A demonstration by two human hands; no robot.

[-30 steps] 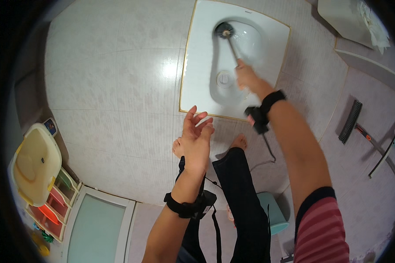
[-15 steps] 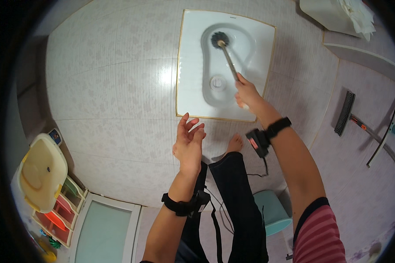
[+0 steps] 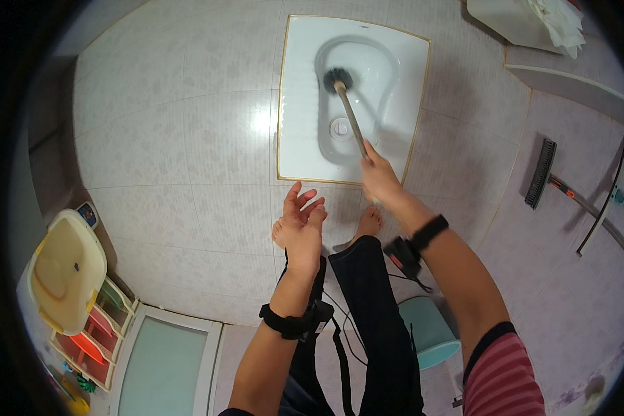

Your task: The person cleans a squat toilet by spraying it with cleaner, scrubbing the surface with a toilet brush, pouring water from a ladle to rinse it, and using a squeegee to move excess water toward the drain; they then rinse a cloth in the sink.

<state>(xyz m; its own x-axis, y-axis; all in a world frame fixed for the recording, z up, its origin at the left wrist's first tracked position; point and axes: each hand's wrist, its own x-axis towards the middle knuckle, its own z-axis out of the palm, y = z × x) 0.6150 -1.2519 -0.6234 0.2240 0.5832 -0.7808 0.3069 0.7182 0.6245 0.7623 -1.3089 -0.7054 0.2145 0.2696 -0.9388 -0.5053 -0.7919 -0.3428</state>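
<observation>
One toilet brush [image 3: 349, 111] runs up and slightly left from the right hand [image 3: 379, 177], which grips its handle's near end; the dark bristle head sits inside the white squat toilet [image 3: 402, 90]. Left hand [image 3: 300, 225] hangs open, empty, nearer the person's feet.

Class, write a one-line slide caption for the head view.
Right hand scrubs a white squat toilet with a toilet brush; left hand hovers open, empty.

brush handle's end [image 3: 365, 154] hidden in right hand [image 3: 379, 179], left foot behind left hand [image 3: 299, 225]
</observation>
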